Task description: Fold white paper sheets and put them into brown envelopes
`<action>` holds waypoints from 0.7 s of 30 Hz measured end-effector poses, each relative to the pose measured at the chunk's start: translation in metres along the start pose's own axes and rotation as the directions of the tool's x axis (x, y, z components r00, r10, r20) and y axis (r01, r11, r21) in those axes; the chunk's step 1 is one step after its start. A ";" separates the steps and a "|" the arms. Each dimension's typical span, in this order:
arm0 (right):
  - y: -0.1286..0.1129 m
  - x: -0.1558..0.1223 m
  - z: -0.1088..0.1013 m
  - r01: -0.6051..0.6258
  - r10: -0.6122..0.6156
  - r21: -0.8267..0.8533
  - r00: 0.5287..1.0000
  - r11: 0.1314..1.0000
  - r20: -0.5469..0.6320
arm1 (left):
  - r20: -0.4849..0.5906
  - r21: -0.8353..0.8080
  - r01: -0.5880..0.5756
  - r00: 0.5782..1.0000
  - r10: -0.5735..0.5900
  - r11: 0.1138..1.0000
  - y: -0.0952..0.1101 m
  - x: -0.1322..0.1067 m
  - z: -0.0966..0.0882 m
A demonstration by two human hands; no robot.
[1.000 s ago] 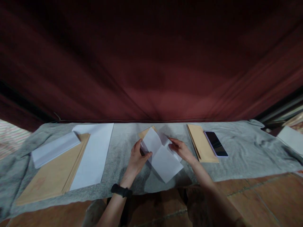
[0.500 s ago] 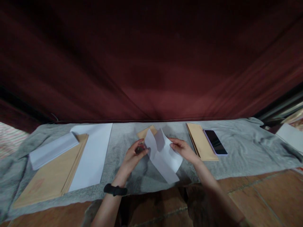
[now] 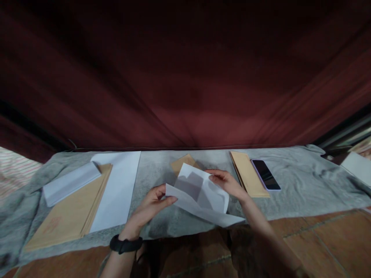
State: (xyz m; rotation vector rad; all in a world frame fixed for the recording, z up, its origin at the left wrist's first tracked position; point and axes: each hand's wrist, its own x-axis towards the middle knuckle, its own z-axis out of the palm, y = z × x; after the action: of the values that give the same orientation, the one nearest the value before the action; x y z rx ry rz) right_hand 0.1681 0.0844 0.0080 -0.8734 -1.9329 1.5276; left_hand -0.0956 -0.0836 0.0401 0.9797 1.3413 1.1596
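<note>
A creased white sheet of paper (image 3: pixel 203 193) is spread partly open between my two hands, above the grey cloth. Its near flap is pinched at the left corner by my left hand (image 3: pixel 153 202), thumb on top. My right hand (image 3: pixel 224 181) grips the far right edge, thumb on the face of the sheet. Behind the paper, a small brown envelope (image 3: pixel 187 159) lies on the cloth, partly hidden by the sheet. A black band (image 3: pixel 126 244) sits around my left wrist.
On the left, a folded white paper (image 3: pixel 72 181) lies across a stack of large brown envelopes (image 3: pixel 71 216), overlapping flat white paper (image 3: pixel 120 189). To the right are narrow brown envelopes (image 3: pixel 251 175) and a phone (image 3: pixel 266 175). A dark red curtain (image 3: pixel 185 96) hangs behind the grey cloth (image 3: pixel 304 185).
My left hand has moved left and toward me, pulling the near flap of the paper away from the far part, so the sheet is opened wider. My right hand has stayed nearly in place.
</note>
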 end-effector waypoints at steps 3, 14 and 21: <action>0.002 0.009 0.005 0.111 -0.131 -0.146 0.982 0.983 -0.136 | -0.094 -0.083 -0.003 0.996 -0.005 0.997 -0.003 -0.006 -0.006; 0.011 -0.014 0.019 -0.209 0.209 0.422 0.977 0.882 0.048 | -0.141 -0.082 0.059 0.987 -0.071 0.995 -0.016 -0.011 -0.003; 0.004 -0.060 0.020 -0.344 0.169 0.531 0.921 0.775 0.351 | -0.065 -0.058 0.167 0.983 -0.171 0.984 -0.022 -0.020 -0.009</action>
State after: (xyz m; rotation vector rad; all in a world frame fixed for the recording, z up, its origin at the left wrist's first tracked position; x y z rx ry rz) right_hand 0.1929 0.0267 -0.0008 -0.6791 -1.3841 2.3574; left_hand -0.1014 -0.1086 0.0226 0.7777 1.4138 1.1023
